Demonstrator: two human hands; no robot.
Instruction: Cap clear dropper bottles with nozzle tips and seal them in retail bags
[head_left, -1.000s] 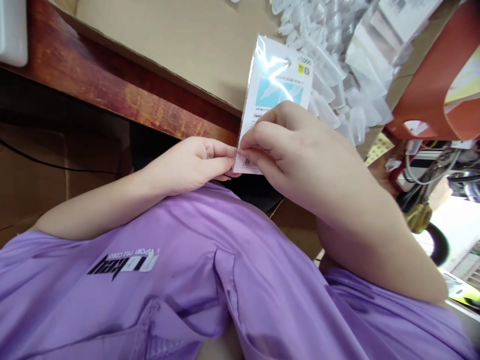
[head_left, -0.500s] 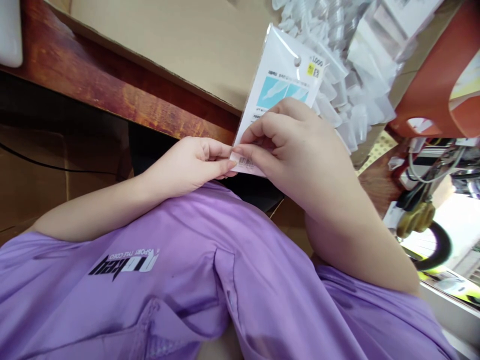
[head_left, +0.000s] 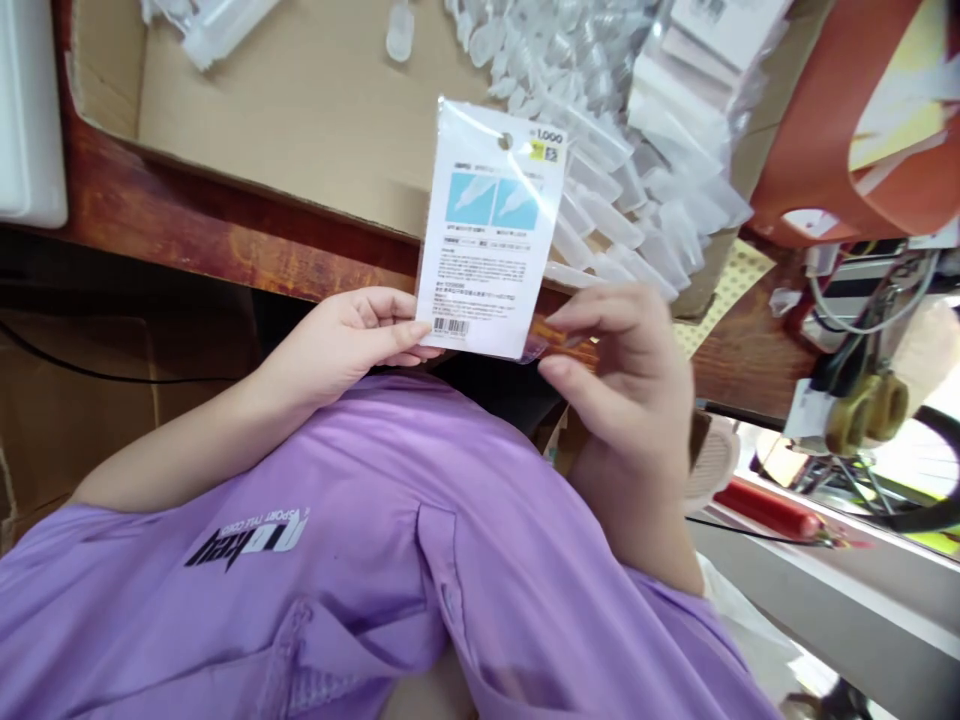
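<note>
A flat white card package [head_left: 491, 265] in clear plastic is tilted slightly at the table's edge, its printed back facing me. It carries two blue pictures, a barcode, a round hanging hole and "1,000" at the top corner. My left hand [head_left: 352, 335] pinches its lower left corner between thumb and fingers. Just right of the package's lower right corner is my right hand [head_left: 626, 370], thumb and bent fingers apart, with nothing seen between them. Beyond the package, many small translucent plastic bottles and tips [head_left: 615, 200] lie heaped in a shallow cardboard box [head_left: 300, 120].
A stack of packaged cards [head_left: 720, 50] lies on the heap's right side. An orange container [head_left: 802, 170] stands further right, near yellow-handled scissors [head_left: 862, 410] hanging by the table edge. A white case [head_left: 30, 120] sits at the far left. A red cylinder [head_left: 772, 510] is lower right.
My right hand has come off the package and moved right and down, fingers parting. The package now appears lower and further left, still in my left hand. The view has shifted.
</note>
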